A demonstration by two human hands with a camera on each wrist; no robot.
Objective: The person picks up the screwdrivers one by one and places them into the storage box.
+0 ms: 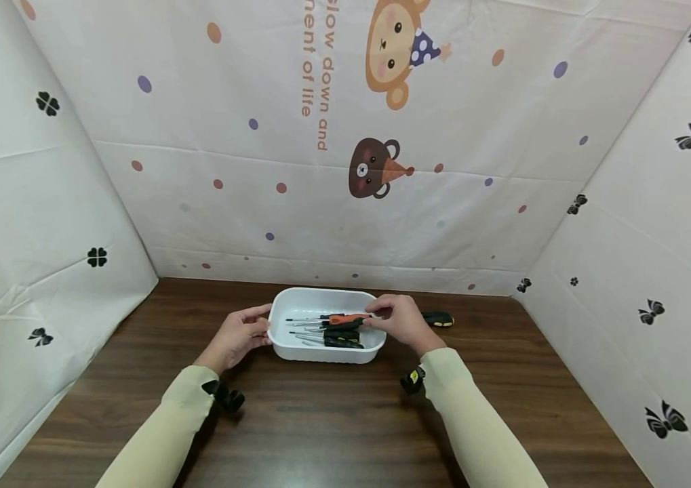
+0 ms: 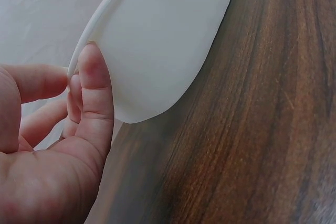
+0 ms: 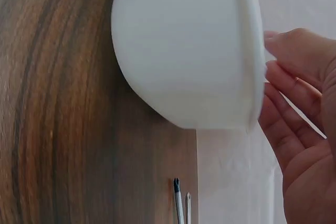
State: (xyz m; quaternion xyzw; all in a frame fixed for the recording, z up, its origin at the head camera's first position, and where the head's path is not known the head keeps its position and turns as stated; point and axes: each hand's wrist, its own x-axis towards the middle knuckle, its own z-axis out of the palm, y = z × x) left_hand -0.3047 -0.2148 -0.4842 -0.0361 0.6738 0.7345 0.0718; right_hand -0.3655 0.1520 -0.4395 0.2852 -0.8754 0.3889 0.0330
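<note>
A white oblong plastic tray (image 1: 327,353) sits on the wooden table, with several screwdrivers lying inside, shafts to the left and handles to the right. My left hand (image 1: 240,337) pinches its left end; in the left wrist view, the fingers lie about the tray's rim (image 2: 84,35). Over the right end, my right hand (image 1: 401,321) reaches in and pinches at the handle end of an orange screwdriver (image 1: 345,318). A black screwdriver handle lies just below that grip. In the right wrist view, the tray wall (image 3: 184,51) hides the fingertips and whatever they hold.
Right of the tray, beyond my right hand, a black-and-yellow handle (image 1: 439,319) lies on the wooden table (image 1: 321,420). The right wrist view shows two metal screwdriver shafts (image 3: 179,203) outside the tray. A patterned white cloth (image 1: 296,210) hangs behind and along both sides.
</note>
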